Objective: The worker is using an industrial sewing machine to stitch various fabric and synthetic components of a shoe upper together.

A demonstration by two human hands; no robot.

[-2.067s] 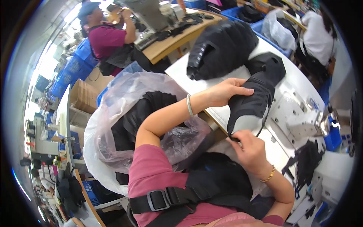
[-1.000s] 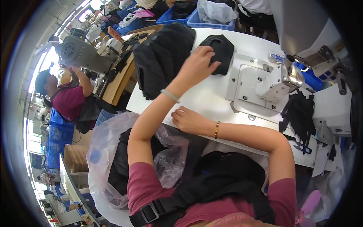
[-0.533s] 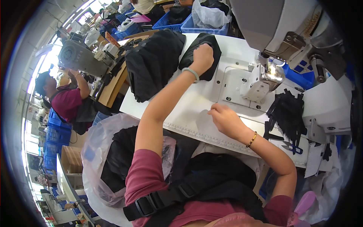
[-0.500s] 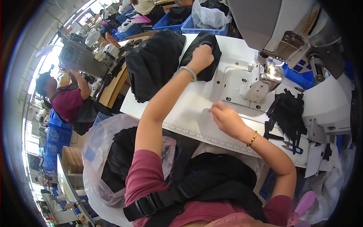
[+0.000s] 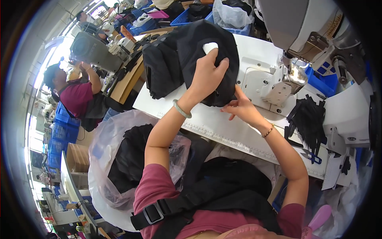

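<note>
Black fabric piece (image 5: 228, 40) over white counter (image 5: 213, 123), left hand (image 5: 207, 75) grasping it from the near side, right hand (image 5: 244, 109) unclenched, empty, fingers spread at its lower right edge.

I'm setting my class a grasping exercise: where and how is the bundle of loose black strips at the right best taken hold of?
Probably around the middle of the black strips, coming from the near left, the side of the right hand. They lie densest there, with ends splaying apart. The machine post stands beyond them, a white housing to their right.
</note>
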